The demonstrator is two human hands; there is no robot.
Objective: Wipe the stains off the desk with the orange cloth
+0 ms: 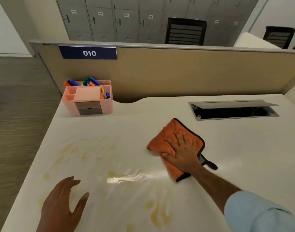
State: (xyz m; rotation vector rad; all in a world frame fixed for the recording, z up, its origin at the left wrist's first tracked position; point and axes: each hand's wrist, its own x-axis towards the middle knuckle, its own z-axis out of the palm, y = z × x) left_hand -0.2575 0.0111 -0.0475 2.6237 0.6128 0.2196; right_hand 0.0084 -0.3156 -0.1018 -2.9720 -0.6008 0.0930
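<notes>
An orange cloth (167, 139) with a black hem and a black hanging loop lies folded on the white desk (235, 148), right of the middle. My right hand (183, 153) presses flat on top of it, fingers spread. Yellowish-brown stains (73, 148) smear the desk's left part, more stains (158, 213) sit near the front, and a wet glossy streak (126, 178) runs left of the cloth. My left hand (63, 203) hovers over the front left of the desk, fingers apart and holding nothing.
A pink desk organiser (88, 101) with coloured markers stands at the back left corner. An open cable hatch (234, 111) is cut into the desk at the back right. A tan partition (193, 72) with a "010" sign closes the far edge. The desk's left edge drops to floor.
</notes>
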